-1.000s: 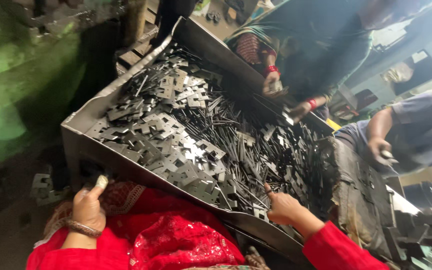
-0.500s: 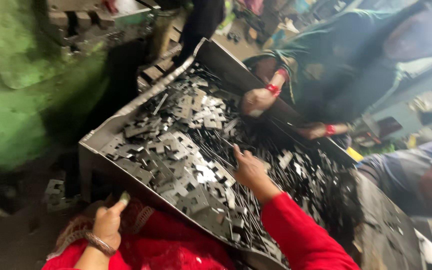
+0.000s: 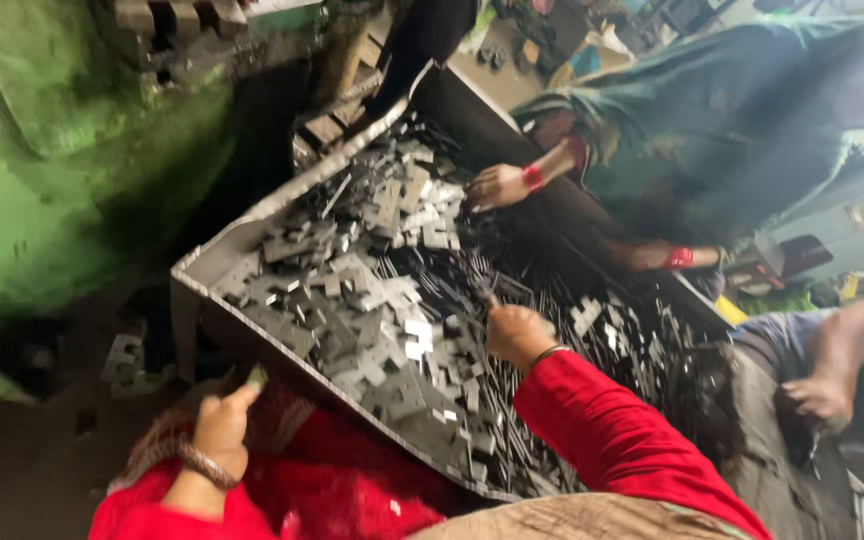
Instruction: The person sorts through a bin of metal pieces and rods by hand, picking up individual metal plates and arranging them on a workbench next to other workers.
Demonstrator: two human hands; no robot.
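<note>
A big grey metal tray (image 3: 214,262) holds a heap of flat dark stamped metal pieces (image 3: 372,290) and thin strips. My right hand (image 3: 515,331), in a red sleeve, reaches into the middle of the heap with fingers curled on the pieces; what it grips is blurred. My left hand (image 3: 222,425) stays below the tray's near edge over my red clothing, pinching a small pale piece (image 3: 256,377).
Another person's hand (image 3: 495,186) with a red bangle rests on the tray's far side; a second arm (image 3: 652,255) lies beyond. A third person's hand (image 3: 820,395) is at the right. A green machine (image 3: 42,190) stands at the left.
The view has swung. My right hand moved from the tray's near right side toward the middle of the heap. The left hand kept its place, holding the small piece.
</note>
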